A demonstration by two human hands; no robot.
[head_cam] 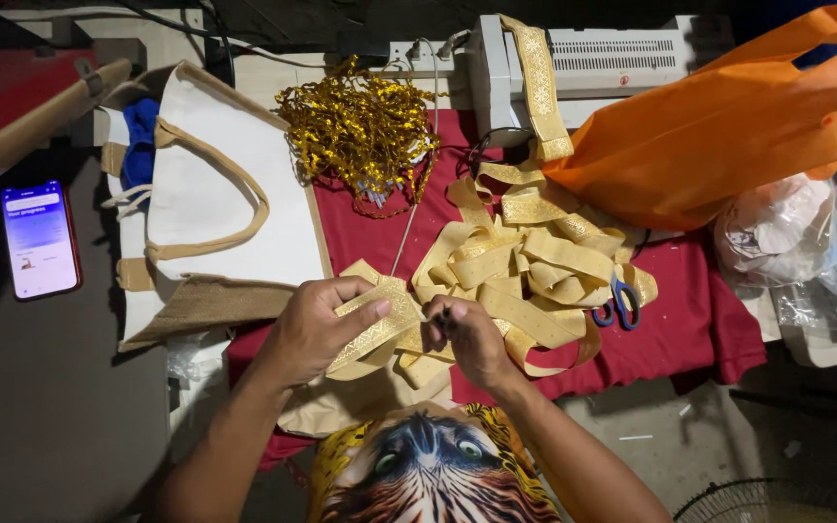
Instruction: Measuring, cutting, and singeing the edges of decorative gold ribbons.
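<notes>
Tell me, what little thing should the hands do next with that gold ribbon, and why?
Probably draw the thread through. The left hand pins the gold ribbon flat under its thumb, and the right hand pinches something too small to make out at the ribbon's edge, likely a needle. A pale thread runs up from there, which suggests a stitch is under way.

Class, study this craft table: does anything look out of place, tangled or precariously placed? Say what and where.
The gold ribbon lies in a loose tangled heap, half burying the blue-handled scissors. One strip climbs over the white machine behind. The left hand and right hand work one end. The phone lies apart, screen lit.
</notes>
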